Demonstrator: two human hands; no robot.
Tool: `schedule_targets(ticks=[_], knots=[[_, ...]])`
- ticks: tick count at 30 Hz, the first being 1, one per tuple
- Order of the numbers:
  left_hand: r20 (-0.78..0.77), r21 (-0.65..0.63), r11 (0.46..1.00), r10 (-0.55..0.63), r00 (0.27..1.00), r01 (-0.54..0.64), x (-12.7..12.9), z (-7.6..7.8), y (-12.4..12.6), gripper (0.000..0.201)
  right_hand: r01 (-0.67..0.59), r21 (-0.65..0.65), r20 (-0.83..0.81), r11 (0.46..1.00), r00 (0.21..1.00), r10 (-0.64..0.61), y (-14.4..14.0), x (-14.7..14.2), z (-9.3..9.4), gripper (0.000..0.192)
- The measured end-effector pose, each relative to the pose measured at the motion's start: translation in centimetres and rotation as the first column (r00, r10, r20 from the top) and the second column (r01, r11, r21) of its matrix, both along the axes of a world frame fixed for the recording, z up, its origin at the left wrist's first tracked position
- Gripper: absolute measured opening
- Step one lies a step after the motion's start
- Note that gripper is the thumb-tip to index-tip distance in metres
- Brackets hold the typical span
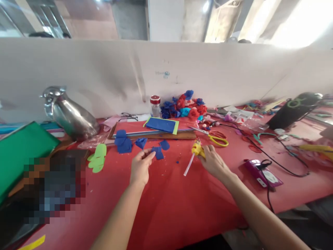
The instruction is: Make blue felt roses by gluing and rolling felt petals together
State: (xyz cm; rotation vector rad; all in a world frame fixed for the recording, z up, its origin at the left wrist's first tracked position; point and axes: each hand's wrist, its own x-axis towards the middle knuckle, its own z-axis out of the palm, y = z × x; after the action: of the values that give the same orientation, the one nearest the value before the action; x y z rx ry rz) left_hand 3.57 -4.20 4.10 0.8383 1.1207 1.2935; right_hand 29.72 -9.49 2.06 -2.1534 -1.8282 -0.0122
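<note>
Blue paper scrap in one hand, yellow glue gun in the other, over the red desk (169, 208).

Left hand (140, 168) pinches a small blue paper piece (157, 152), dark blue, roughly square, creased, held just above the desk. Right hand (213, 161) is closed around a yellow glue gun (197, 149), a clear glue stick (188, 166) poking out its back end toward the desk. More blue cut pieces (123, 142) lie just beyond, yellow-handled scissors (217, 139) near the right hand.
</note>
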Motion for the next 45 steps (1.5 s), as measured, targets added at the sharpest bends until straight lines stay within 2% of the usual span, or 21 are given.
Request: schedule_targets(ticks=[4, 9, 11, 13, 15, 16, 18, 20, 22, 24, 26, 29, 33, 36, 38, 40, 42, 45], knots=[[0.027, -0.005, 1.000, 0.027, 0.999, -0.027, -0.2, 0.3, 0.1, 0.038, 0.089, -0.010, -0.012, 0.996, 0.996, -0.089, 1.1, 0.4, -0.6, 0.017], [-0.009, 0.014, 1.000, -0.016, 1.000, 0.016, 0.0, 0.0, 0.1, 0.034, 0.109, -0.061, 0.002, 0.992, 0.994, -0.109, 1.4, 1.6, -0.9, 0.018], [-0.065, 0.034, 0.999, -0.029, 0.997, 0.031, 0.3, 0.2, 0.0, 0.032, 0.120, -0.048, 0.034, 0.992, 0.992, -0.119, 1.5, 1.6, 0.3, 0.022], [-0.128, 0.069, 0.995, -0.062, 0.990, 0.072, 0.8, 0.8, -0.2, 0.028, 0.092, 0.016, -0.001, 0.996, 0.996, -0.092, 1.9, 0.8, 2.3, 0.027], [-0.185, 0.113, 0.986, -0.103, 0.977, 0.125, 1.3, 1.8, -0.2, 0.027, -0.049, 0.134, -0.156, 0.990, 0.985, 0.070, 2.6, -0.6, 4.6, 0.025], [-0.214, 0.133, 0.980, -0.121, 0.969, 0.151, 1.5, 2.4, -0.2, 0.029, -0.126, 0.199, -0.247, 0.972, 0.953, 0.174, 3.1, -1.6, 5.7, 0.023], [-0.295, 0.136, 0.961, -0.194, 0.936, 0.242, 1.7, 3.6, -0.1, 0.036, -0.259, 0.257, -0.421, 0.931, 0.837, 0.349, 3.8, -3.7, 7.2, 0.021], [-0.390, 0.139, 0.938, -0.242, 0.889, 0.317, 1.7, 4.5, 0.1, 0.040, -0.344, 0.249, -0.567, 0.905, 0.707, 0.424, 4.3, -5.6, 7.8, 0.020], [-0.446, 0.144, 0.914, -0.282, 0.849, 0.379, 1.5, 5.0, 0.2, 0.043, -0.396, 0.217, -0.670, 0.892, 0.604, 0.432, 4.6, -6.9, 7.6, 0.023], [-0.471, 0.145, 0.882, -0.337, 0.815, 0.448, 1.4, 5.0, 0.4, 0.046, -0.425, 0.167, -0.742, 0.890, 0.540, 0.397, 4.7, -7.6, 6.9, 0.025], [-0.484, 0.155, 0.856, -0.369, 0.794, 0.492, 1.4, 4.5, 0.6, 0.045, -0.441, 0.114, -0.788, 0.890, 0.505, 0.351, 4.8, -7.7, 6.1, 0.024], [-0.507, 0.161, 0.852, -0.362, 0.782, 0.498, 1.8, 3.5, 1.0, 0.041, -0.452, 0.089, -0.802, 0.888, 0.496, 0.333, 5.0, -7.5, 5.3, 0.022], [-0.487, 0.164, 0.881, -0.318, 0.813, 0.443, 2.3, 2.1, 1.2, 0.037, -0.439, 0.088, -0.780, 0.894, 0.529, 0.336, 4.9, -7.0, 4.8, 0.017], [-0.471, 0.174, 0.892, -0.297, 0.830, 0.418, 2.4, 1.2, 1.2, 0.036, -0.425, 0.078, -0.802, 0.902, 0.510, 0.310, 4.7, -6.9, 4.4, 0.018], [-0.474, 0.183, 0.902, -0.266, 0.839, 0.390, 2.2, 0.6, 1.0, 0.036, -0.364, 0.097, -0.826, 0.926, 0.490, 0.279, 4.7, -6.9, 4.2, 0.020], [-0.452, 0.215, 0.915, -0.217, 0.865, 0.342, 2.0, 0.2, 0.9, 0.031, -0.251, 0.117, -0.860, 0.961, 0.458, 0.225, 4.8, -7.1, 4.0, 0.024], [-0.409, 0.235, 0.927, -0.178, 0.895, 0.292, 1.9, -0.1, 0.8, 0.032, -0.129, 0.121, -0.911, 0.984, 0.379, 0.162, 5.0, -7.2, 4.0, 0.029], [-0.318, 0.235, 0.942, -0.158, 0.935, 0.239, 1.8, -0.5, 0.8, 0.033, 0.005, 0.086, -0.981, 0.996, 0.173, 0.084, 5.1, -7.4, 4.1, 0.032]])
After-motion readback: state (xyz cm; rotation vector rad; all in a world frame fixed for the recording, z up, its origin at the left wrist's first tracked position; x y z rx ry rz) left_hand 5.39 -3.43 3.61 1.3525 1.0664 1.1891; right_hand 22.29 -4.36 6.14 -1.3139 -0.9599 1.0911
